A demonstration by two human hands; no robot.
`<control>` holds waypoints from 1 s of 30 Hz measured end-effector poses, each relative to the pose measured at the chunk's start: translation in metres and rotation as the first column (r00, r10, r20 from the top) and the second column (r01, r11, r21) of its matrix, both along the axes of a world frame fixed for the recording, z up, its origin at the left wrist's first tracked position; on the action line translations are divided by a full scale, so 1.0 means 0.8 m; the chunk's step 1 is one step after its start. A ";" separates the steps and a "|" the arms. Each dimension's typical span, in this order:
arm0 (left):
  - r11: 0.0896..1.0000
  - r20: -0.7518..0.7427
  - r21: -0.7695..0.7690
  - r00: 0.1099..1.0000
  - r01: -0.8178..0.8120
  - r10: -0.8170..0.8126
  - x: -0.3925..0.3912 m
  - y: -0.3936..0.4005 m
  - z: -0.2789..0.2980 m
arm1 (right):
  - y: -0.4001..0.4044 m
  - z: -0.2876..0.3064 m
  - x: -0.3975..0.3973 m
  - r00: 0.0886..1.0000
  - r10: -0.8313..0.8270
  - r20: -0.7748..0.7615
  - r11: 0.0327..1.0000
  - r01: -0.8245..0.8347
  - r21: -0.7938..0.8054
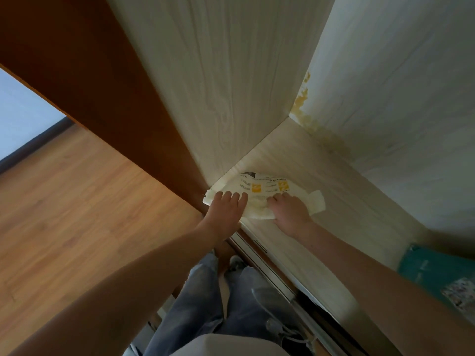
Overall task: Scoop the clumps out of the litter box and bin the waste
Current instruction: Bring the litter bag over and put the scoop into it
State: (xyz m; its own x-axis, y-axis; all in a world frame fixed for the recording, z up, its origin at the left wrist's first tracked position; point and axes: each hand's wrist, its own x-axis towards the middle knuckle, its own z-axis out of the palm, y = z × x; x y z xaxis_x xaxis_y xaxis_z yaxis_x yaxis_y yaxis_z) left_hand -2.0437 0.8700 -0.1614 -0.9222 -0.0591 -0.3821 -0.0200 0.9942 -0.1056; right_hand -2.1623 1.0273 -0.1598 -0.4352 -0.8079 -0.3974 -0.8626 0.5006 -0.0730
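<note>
A pale yellow-white plastic pack [264,187] with orange squares and printed text lies on the floor of a light wood-grain cupboard, near its front left corner. My left hand [226,208] lies on the pack's left end, fingers spread flat over it. My right hand [289,210] grips the crumpled right part of the pack, fingers curled into the plastic. No litter box, scoop or bin is in view.
The cupboard's left wall [218,86] and back wall [398,86] close in the space, with yellow stains [308,116] along the back corner. A teal package [437,268] stands at the right. A sliding-door track [270,263] runs along the cupboard's front edge. Wood floor [77,214] lies to the left.
</note>
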 end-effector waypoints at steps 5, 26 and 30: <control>0.998 0.093 0.000 0.994 -0.059 0.059 -0.020 -0.005 -0.020 | 0.001 -0.013 -0.008 0.992 -0.108 -0.060 0.992 0.111 0.051; 0.983 0.024 0.114 0.989 -0.145 0.143 0.103 -0.038 0.100 | -0.033 0.072 0.054 0.941 0.322 -0.107 0.930 -0.336 -0.153; 0.978 -0.115 0.024 0.971 -0.208 0.210 0.203 -0.041 0.127 | -0.071 0.102 0.109 0.834 0.504 -0.227 0.779 -0.552 -0.299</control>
State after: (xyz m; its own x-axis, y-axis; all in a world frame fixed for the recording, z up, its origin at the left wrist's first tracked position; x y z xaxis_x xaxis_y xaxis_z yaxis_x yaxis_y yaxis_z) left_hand -1.8816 0.8368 -0.0598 -0.9280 -0.2516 -0.2749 -0.2390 0.9678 -0.0791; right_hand -2.0752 0.9702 -0.0780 0.0725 -0.9970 -0.0280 -0.9972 -0.0719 -0.0214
